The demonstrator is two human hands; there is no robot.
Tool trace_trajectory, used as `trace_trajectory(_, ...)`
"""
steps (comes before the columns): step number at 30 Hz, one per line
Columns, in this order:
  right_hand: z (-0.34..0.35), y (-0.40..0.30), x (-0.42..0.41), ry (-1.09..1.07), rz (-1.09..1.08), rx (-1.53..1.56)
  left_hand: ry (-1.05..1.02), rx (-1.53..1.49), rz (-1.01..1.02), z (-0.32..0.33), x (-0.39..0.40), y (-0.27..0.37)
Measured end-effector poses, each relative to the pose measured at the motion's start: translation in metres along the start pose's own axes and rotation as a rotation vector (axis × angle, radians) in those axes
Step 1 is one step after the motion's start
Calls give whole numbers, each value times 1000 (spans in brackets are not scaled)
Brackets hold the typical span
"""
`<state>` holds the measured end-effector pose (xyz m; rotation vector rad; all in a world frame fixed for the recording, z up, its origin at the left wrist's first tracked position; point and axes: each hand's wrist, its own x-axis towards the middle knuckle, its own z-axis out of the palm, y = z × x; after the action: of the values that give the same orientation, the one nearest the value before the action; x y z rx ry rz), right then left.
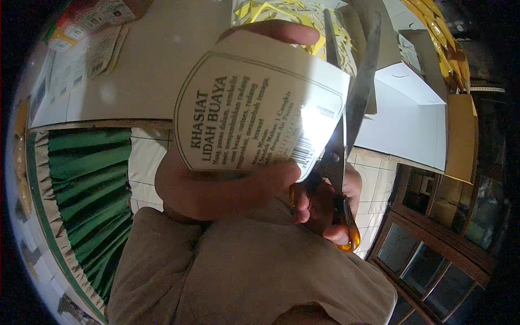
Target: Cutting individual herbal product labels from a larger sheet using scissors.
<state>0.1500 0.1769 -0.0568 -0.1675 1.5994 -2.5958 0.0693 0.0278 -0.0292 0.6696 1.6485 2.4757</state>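
My left hand (227, 193) holds a pale printed paper label (243, 109) up in front of me. Its thumb lies along the lower edge, and a finger shows past the upper edge. The label has a rounded outline frame, text and a barcode, with bright glare on its right part. In my right hand (319, 205) is a pair of scissors (335, 157) with amber handles, pointing away from me. The scissor blades are spread, and the label's right edge lies between them. Part of my right hand is hidden behind the handles.
Yellow and white paper clippings (300, 14) lie beyond the label on the white table (150, 81). Stacked printed sheets (103, 53) and colourful packets (113, 12) sit left. A cardboard box (461, 138) and yellow packets (443, 36) stand right. Below are a green curtain (89, 199) and wooden cabinet (434, 260).
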Motion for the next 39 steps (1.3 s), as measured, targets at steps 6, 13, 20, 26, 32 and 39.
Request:
trace_trajectory(6, 1, 0, 1, -7, 1, -12, 101, -40, -67, 10, -3, 5)
trace_trajectory(13, 1, 2, 5, -44, -49, -49, 269, -109, -179, 24, -5, 12)
trace_trajectory(20, 5, 3, 5, -84, -74, 2, 209, -96, -143, 28, -5, 12)
trace_trajectory(26, 6, -2, 4, -89, -27, 18, 146, -82, -117, 25, -4, 11)
trace_trajectory(32, 5, -4, 2, -107, -15, 34, 82, -69, -88, 19, -5, 11)
trace_trajectory(39, 5, -1, -1, -58, 27, 72, 12, -56, -48, 15, -2, 8)
